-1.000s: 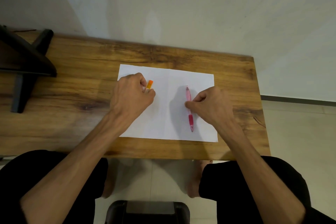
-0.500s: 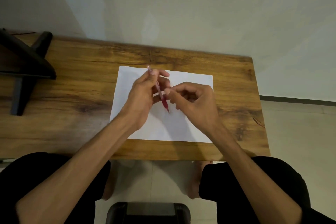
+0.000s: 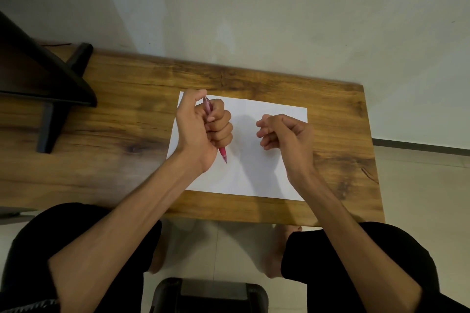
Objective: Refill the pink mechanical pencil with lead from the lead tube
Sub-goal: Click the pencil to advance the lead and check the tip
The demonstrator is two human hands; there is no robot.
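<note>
Left hand [image 3: 201, 127] was fisted around the pink mechanical pencil [image 3: 223, 154], grip clamped on the barrel. Pencil ran from 11 o'clock at its top end by the thumb to 5 o'clock at the tip, tip pointing down at the white paper [image 3: 254, 173] and not clearly touching it. Only the top section and the pink lower end showed; the middle was buried in the fist.

Right hand [image 3: 284, 134] sat at 3 o'clock from the left, well apart, fingers curled with thumb and forefinger tips pressed together. Whether that grip pinched anything small: couldn't tell, nothing visible between the tips.

Lead tube: not visible anywhere in the head view.

Paper lay on the desk [image 3: 114, 134], its far left corner covered by the left hand. Bare paper between the two hands and toward 6 o'clock. Bare wood at 9 o'clock up to the black stand [image 3: 50, 89], which was cut off by the left frame edge. Desk's far edge met the wall [image 3: 279, 20]; right edge dropped off near the paper's 3 o'clock side, with a narrow wood strip between. Near edge ran just past the paper at 6 o'clock.

Below the desk: knees in black, bare feet blurred, a dark stool [image 3: 211, 295] cut off at the bottom.
</note>
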